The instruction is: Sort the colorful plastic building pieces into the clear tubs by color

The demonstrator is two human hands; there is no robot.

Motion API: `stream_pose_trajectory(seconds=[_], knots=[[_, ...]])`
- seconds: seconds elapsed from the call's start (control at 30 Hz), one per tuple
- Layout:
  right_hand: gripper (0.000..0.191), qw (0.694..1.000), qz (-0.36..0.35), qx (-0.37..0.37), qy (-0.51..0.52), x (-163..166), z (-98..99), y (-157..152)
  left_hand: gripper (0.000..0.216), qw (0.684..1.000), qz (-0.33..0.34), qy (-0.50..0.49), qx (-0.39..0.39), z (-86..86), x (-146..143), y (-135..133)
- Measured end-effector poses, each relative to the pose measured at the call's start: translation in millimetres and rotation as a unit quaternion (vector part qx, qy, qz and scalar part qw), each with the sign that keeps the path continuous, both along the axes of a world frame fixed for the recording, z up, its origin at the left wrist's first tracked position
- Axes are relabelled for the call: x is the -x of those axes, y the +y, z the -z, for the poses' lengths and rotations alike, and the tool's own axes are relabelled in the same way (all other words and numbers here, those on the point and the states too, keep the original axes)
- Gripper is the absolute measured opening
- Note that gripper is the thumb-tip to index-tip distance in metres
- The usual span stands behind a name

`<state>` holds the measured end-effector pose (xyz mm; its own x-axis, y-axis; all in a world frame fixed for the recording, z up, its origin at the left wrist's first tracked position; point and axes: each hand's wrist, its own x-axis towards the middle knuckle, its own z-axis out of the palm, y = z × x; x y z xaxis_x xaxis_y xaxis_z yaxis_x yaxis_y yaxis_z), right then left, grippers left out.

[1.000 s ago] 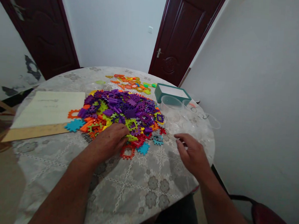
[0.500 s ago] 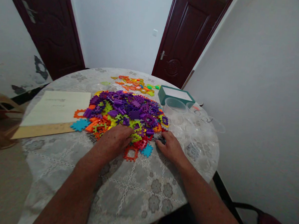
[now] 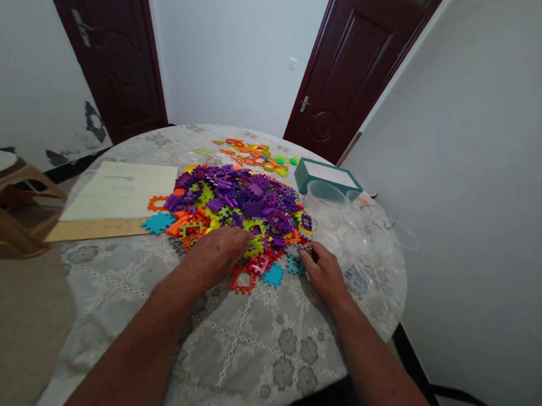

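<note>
A heap of plastic interlocking building pieces point(image 3: 253, 193), mostly purple with yellow-green and orange ones, covers the middle of the table. My left hand point(image 3: 219, 252) rests at its near edge, fingers bent and together beside a yellow-green piece point(image 3: 255, 246); what they hold, if anything, is hidden. At the heap's right front corner, the thumb and fingers of my right hand point(image 3: 324, 270) close on a dark grey piece point(image 3: 308, 251). A teal piece point(image 3: 293, 265) lies just left of that thumb. Between the hands are a blue square piece point(image 3: 274, 275) and an orange-red frame piece point(image 3: 243, 280).
Paper sheets point(image 3: 120, 187) lie at the left, over a tan strip point(image 3: 95, 229). Behind the heap are scattered orange and yellow pieces point(image 3: 251, 154). A green-and-white box point(image 3: 328, 176) and clear plastic tubs point(image 3: 327, 195) stand at the right. A brown stool point(image 3: 18, 206) is beside the table.
The view has turned slightly left, showing more of the stool. My right hand has lifted or turned a little with the dark grey piece, and the teal piece now shows. My left hand has barely moved.
</note>
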<state>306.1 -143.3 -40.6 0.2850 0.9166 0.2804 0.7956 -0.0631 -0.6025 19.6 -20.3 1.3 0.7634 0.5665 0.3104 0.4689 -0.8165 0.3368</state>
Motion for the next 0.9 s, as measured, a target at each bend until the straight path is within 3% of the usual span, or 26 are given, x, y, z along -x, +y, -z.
stream_pose_trajectory(seconds=[0.33,0.53,0.7,0.9], knots=[[0.031,0.995,0.021,0.016,-0.1,5,11.7,5,0.035,1.0,-0.008,0.001,0.014,-0.4,-1,-1],[0.026,0.998,-0.004,0.009,-0.06,7,3.2,1,0.035,0.999,-0.013,-0.011,0.03,-1.2,-1,-2],[0.024,0.999,-0.004,0.025,0.033,12,-2.4,0,0.035,0.999,-0.019,-0.014,0.031,6.4,-1,1],[0.029,0.999,0.013,-0.038,0.035,20,-7.4,-1,0.039,0.998,-0.029,-0.027,0.039,12.2,0,7]])
